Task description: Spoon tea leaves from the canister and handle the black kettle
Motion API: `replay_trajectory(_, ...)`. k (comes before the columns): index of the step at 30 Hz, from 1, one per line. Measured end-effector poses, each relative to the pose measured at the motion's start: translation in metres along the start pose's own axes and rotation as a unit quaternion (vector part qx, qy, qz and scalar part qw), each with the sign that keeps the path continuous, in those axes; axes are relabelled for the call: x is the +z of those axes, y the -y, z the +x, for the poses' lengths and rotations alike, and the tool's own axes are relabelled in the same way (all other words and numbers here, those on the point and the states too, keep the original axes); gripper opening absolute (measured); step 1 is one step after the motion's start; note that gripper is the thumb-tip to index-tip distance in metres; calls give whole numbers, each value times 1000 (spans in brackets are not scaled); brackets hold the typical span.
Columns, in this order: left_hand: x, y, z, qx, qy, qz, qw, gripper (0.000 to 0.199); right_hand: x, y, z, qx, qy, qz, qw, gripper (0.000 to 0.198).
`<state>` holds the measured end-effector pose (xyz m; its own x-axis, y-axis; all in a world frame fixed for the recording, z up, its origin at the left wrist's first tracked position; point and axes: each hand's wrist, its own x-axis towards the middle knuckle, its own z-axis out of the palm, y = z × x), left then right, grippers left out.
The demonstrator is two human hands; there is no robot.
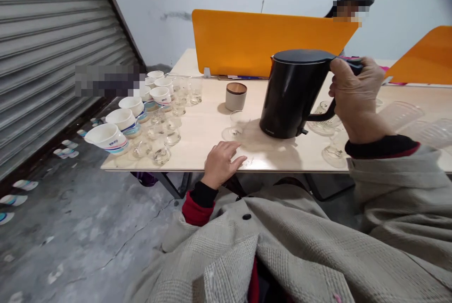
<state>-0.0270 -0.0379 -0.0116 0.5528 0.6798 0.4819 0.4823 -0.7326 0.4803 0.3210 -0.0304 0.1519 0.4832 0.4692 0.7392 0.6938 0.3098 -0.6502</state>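
My right hand [358, 95] is wrapped round the handle of a black electric kettle [296, 95], whose lid is closed. The kettle leans a little; I cannot tell whether its base touches the table. At the table's front edge lies my left hand [222, 164], fingers stretched out and holding nothing. Just beyond its fingertips stands a clear cup [237, 131] with a little in the bottom. Behind that cup is a pale round canister [236, 98] with a brown inside. A glass with dark specks [323, 126] is partly hidden behind the kettle handle.
White paper cups [108, 138] and several clear cups [161, 154] crowd the table's left end. More clear plastic cups [402, 114] lie at the right. An orange divider [233, 44] stands behind, with a person [351, 4] beyond it. Cups [26, 184] lie on the floor.
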Motion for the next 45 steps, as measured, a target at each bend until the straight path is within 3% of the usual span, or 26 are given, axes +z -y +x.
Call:
replay_trajectory(3,4,-11,2,-5,-44,-61,997,40,-17,46,-14,45,-20,-1,999,28)
replay_trajectory(7,13,-40,8,-35,-52,-234,970,55,-34,94,-26,7,31,-37,999,26)
replay_trajectory(13,25,-73,23,-125,-9,-515,848,99,-39,138,-32,13,107,-102,989,28)
replay_trajectory(15,26,-78,28,-130,-5,-563,816,104,-37,150,-32,15,132,-134,982,30)
replay_trajectory(17,25,-84,33,-111,-1,-589,801,99,-35,158,-31,5,154,-166,974,32)
replay_trajectory(20,23,-92,36,-93,-8,-606,790,86,-29,163,-27,-31,181,-209,961,35)
replay_trajectory(23,23,-99,38,-129,-23,-601,789,78,-21,163,-19,-63,203,-242,947,33)
replay_trajectory(28,29,-102,39,-156,-22,-610,777,69,-4,160,-1,-58,262,-286,920,29)
replay_trajectory(34,41,-103,42,-168,-22,-637,752,69,17,152,19,-56,319,-325,889,38)
replay_trajectory(38,43,-105,45,-186,-2,-646,740,73,29,151,23,-17,313,-369,875,40)
replay_trajectory(41,45,-105,47,-190,0,-655,731,76,35,150,24,-27,310,-362,879,45)
replay_trajectory(45,49,-105,49,-194,2,-664,723,77,43,143,30,-38,322,-410,853,48)
